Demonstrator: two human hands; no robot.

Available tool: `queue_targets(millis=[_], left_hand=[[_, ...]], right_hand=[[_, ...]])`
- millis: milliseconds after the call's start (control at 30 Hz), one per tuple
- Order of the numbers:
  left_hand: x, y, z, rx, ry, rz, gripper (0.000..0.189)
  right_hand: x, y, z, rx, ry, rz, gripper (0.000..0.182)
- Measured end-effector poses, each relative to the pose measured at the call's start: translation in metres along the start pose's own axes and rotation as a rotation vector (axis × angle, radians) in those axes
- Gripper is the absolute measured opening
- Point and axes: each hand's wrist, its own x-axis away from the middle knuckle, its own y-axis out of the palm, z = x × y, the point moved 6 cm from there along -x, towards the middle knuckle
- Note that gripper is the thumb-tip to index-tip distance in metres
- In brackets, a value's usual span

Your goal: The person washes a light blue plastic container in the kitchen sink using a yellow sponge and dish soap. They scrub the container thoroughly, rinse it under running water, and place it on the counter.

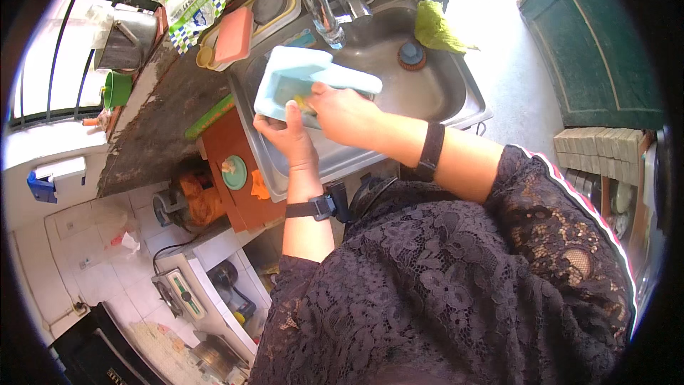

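My left hand grips the near edge of a light blue plastic container, with its thumb over the rim. The container is tilted over the stainless steel sink. My right hand is at the container's opening, its fingers closed on a small yellow thing, perhaps a sponge, mostly hidden by the fingers. Just beyond the container, a chrome faucet hangs over the basin; I cannot tell whether water runs. In the basin sits a round scrub brush with a blue-grey handle.
A green cloth drapes over the sink's far right rim. Behind the sink lie a pink plastic lid or board and a printed bag. On the brown board to the left rests a green dish. A green door stands at right.
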Motion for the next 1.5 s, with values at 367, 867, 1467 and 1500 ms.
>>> queue_targets(millis=[367,867,1467,1500], left_hand=[[0.007,0.010,0.003,-0.029,0.060,-0.008,0.047],[0.009,0.011,0.012,-0.059,0.101,-0.074,0.061],[-0.020,-0.024,0.029,-0.263,-0.055,0.244,0.064],[-0.020,-0.027,0.036,-0.369,-0.045,0.235,0.066]], right_hand=[[-0.009,-0.005,0.000,-0.103,-0.111,0.276,0.030],[0.003,-0.017,0.000,0.013,-0.069,0.082,0.018],[0.044,0.036,0.017,-0.127,-0.221,-0.461,0.023],[0.052,0.034,0.012,-0.087,-0.288,-0.338,0.023]])
